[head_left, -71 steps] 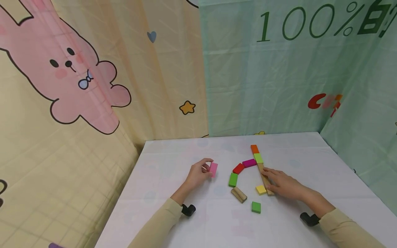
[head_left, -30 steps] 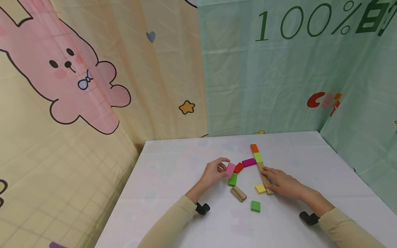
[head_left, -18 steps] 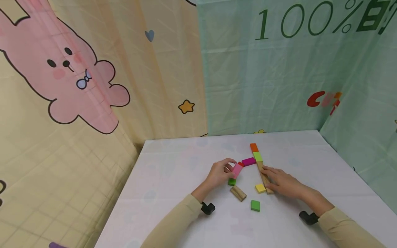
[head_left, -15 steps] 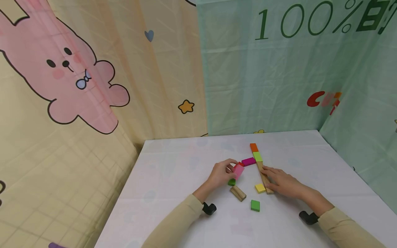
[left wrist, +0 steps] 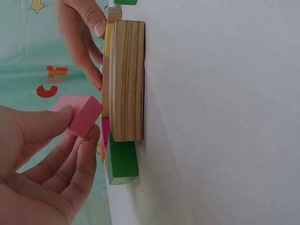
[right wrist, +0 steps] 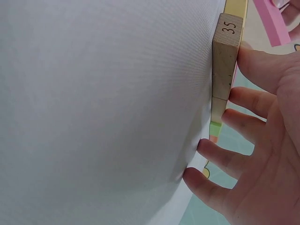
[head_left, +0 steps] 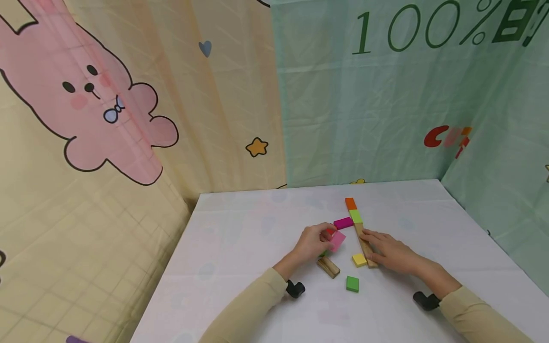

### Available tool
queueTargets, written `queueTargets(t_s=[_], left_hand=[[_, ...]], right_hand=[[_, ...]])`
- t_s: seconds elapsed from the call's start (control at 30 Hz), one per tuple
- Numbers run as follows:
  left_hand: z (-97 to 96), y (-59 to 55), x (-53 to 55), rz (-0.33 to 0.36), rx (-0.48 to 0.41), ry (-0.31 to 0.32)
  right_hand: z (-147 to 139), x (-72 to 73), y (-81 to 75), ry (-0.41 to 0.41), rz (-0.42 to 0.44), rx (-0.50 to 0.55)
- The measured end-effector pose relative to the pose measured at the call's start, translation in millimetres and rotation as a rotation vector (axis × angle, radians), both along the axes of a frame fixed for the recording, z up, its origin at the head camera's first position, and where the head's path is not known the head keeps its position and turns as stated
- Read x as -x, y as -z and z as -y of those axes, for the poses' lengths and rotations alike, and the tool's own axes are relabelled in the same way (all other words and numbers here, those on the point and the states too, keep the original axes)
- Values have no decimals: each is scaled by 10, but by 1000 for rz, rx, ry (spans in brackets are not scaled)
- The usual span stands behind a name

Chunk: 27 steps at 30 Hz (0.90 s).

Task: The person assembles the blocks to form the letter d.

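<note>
My left hand [head_left: 312,243] pinches a pink block [head_left: 338,241] between thumb and fingers, raised off the table. Behind it, a red block [head_left: 330,232] and a green block [head_left: 323,254] are partly hidden by that hand. A magenta block [head_left: 343,223] joins the red one to the straight row. That row has an orange block [head_left: 350,204], a lime block [head_left: 356,216] and long plain wood [head_left: 359,233], marked 35 on its near end in the right wrist view. Along the wood rests my right hand [head_left: 394,253], its fingers extended and touching the side.
A grained wooden block [head_left: 329,267] lies nearest the left wrist. The yellow block [head_left: 359,260] sits beside the wood's near end, and a square green block [head_left: 352,284] lies closer to me. All rest on a white-covered table [head_left: 240,228] with printed curtains behind.
My left hand has carried the pink block rightward, over the red and green blocks, to the inner side of the curve, tilting it. The right hand has stayed on the wood.
</note>
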<state>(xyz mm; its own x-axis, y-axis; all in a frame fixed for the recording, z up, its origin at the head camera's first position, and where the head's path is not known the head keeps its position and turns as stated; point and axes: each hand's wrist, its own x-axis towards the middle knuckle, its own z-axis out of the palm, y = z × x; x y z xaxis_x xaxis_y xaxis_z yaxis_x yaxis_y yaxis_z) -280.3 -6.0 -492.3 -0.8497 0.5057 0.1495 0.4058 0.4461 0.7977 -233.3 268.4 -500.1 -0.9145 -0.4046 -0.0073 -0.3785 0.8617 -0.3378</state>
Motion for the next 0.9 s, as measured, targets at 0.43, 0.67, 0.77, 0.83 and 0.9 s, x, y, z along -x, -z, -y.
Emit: queueTargets(t_s=[0.43,0.67,0.77,0.83,0.9], left_hand=[[-128,18,-22,-11,94,47],[-224,51,-24,-25,161,79],[-254,60,-27,-44,208,97],[-268,62,-32,-54,234,107],[-279,59,-37,-68,259,116]], right_hand=[[-11,-5,-3,-7,-1,8],[-4,-10,-7,-4,-10,8],[5,-21,-16,1,-6,13],[13,-28,-24,0,-4,19],[18,-33,-29,1,0,22]])
